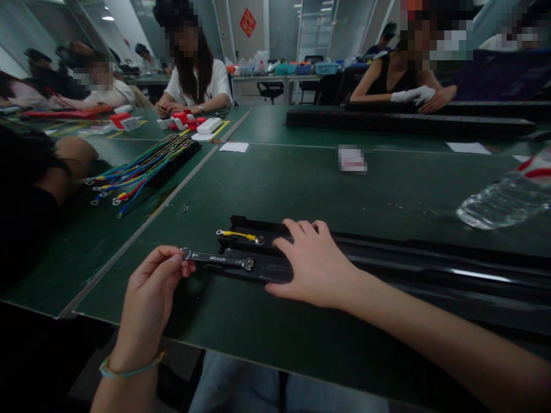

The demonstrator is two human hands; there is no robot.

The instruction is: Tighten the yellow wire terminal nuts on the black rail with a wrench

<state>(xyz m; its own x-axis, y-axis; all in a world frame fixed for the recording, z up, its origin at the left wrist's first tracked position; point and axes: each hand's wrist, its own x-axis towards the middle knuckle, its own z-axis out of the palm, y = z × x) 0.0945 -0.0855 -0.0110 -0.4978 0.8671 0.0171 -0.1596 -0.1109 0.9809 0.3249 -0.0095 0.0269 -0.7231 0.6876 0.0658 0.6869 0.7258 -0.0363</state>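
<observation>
A long black metal rail (pixel 430 272) lies across the green table (pixel 279 189) in front of me. My left hand (pixel 148 295) pinches the near end of a small silver wrench (pixel 219 260); the wrench's far end sits on a fastener at the rail's left end. My right hand (pixel 316 261) lies flat on the rail with its fingers spread, pressing it down. A short yellow wire with ring terminals (pixel 241 236) rests on the rail just behind the wrench.
A bundle of coloured wires with ring terminals (pixel 138 172) lies at the left. A clear plastic bottle (pixel 503 201) lies at the right. Other people sit around the tables, with more black rails (pixel 408 121) at the far side. White papers (pixel 235 147) lie mid-table.
</observation>
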